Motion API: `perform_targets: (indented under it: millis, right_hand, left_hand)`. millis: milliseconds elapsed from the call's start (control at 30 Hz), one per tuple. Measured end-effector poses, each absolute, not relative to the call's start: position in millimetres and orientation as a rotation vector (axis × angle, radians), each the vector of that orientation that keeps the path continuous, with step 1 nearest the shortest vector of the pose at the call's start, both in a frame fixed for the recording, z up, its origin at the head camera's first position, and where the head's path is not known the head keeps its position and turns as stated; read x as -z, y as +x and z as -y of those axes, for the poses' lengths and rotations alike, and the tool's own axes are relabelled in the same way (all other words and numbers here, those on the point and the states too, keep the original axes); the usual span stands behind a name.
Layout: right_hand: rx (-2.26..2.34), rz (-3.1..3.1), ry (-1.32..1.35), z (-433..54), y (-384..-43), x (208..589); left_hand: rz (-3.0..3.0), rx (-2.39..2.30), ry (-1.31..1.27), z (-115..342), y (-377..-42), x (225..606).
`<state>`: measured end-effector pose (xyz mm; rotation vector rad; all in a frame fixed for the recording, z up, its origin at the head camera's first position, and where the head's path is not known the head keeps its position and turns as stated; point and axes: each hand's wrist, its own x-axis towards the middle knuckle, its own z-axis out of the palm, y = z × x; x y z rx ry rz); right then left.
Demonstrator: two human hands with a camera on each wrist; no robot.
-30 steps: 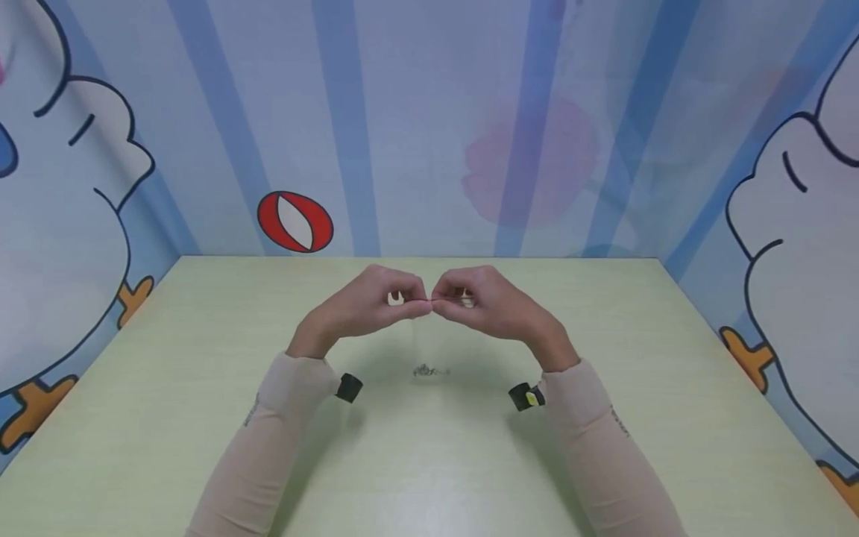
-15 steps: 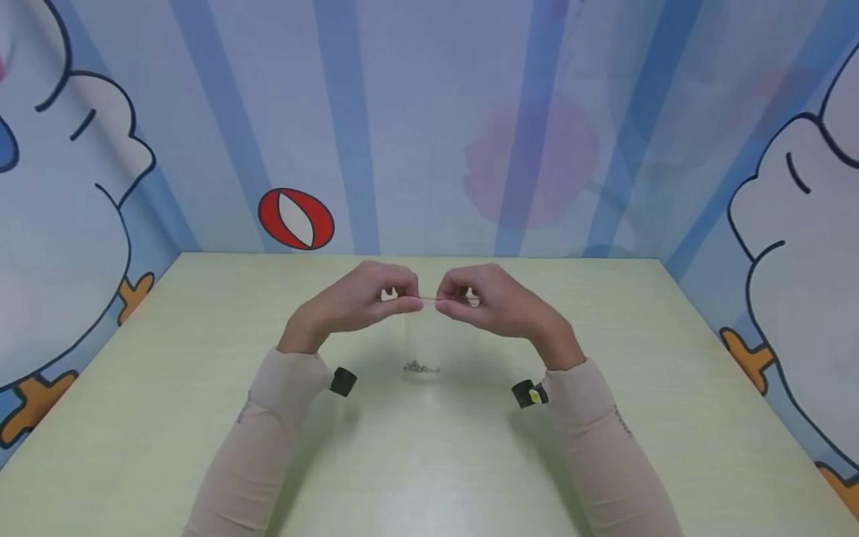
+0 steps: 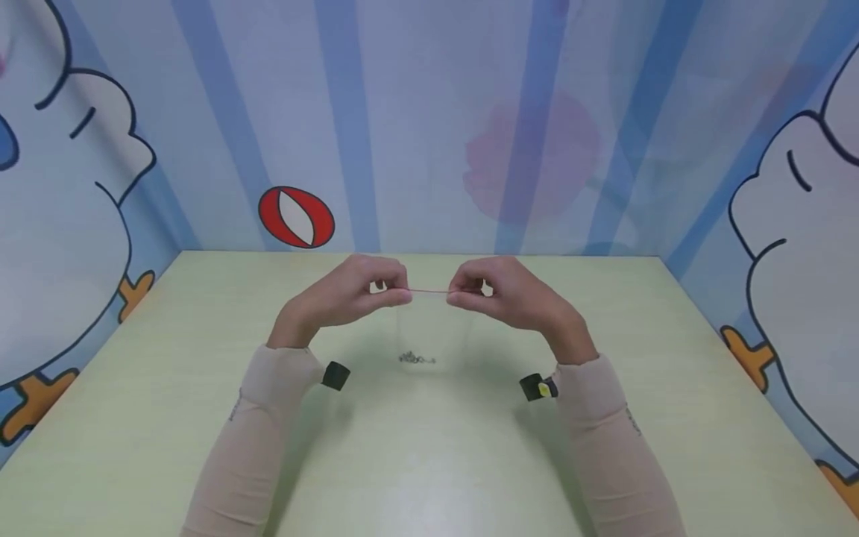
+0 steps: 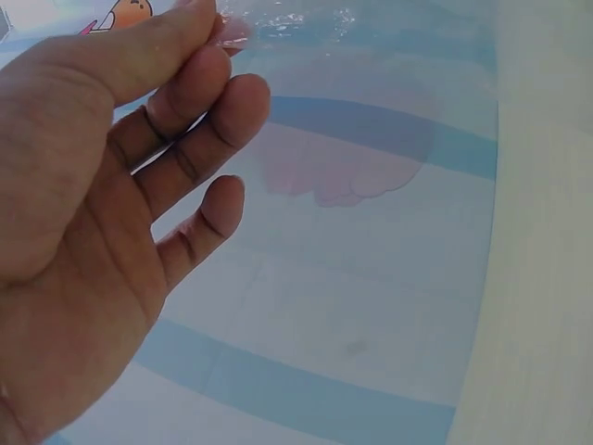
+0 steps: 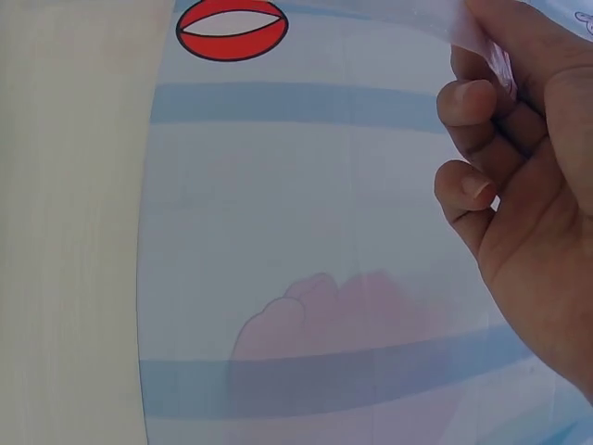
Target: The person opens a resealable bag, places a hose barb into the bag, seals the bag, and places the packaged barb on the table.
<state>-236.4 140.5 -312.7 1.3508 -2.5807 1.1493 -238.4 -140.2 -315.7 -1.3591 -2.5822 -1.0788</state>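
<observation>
A small clear plastic bag (image 3: 435, 328) hangs above the pale green table (image 3: 429, 447). A thin pink strip (image 3: 429, 291) runs along its top edge. Some small grey metal bits (image 3: 416, 359) lie in its bottom. My left hand (image 3: 394, 294) pinches the left end of the top edge between thumb and fingers. My right hand (image 3: 463, 297) pinches the right end the same way. In the left wrist view the clear film (image 4: 278, 23) shows at the fingertips (image 4: 222, 37). In the right wrist view the fingers (image 5: 482, 93) hold the film's pink-edged corner (image 5: 496, 56).
Cartoon-printed blue walls (image 3: 429, 127) close the table in at the back and on both sides. A black wrist camera (image 3: 334, 375) sits under the left sleeve and another (image 3: 537, 388) under the right.
Both hands have slid apart along the bag's top edge, so more of the pink strip shows between them. The bag and hands have drifted slightly away from me.
</observation>
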Motion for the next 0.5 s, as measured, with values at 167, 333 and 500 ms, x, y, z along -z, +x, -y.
perform_targets:
  millis: [167, 333, 500]
  right_hand:
    - [-1.125, 2.599, 1.285, -143.0, -237.1, 313.1]
    - [-1.099, 2.627, 1.251, -143.5, -234.7, 311.9]
    - [-1.111, 2.664, 1.197, -143.9, -234.3, 310.8]
  left_hand:
    - [2.575, 1.092, -1.361, 140.3, -239.0, 316.0]
    - [2.607, 1.102, -1.338, 140.3, -238.5, 316.2]
    - [2.653, 1.133, -1.314, 139.6, -237.6, 317.1]
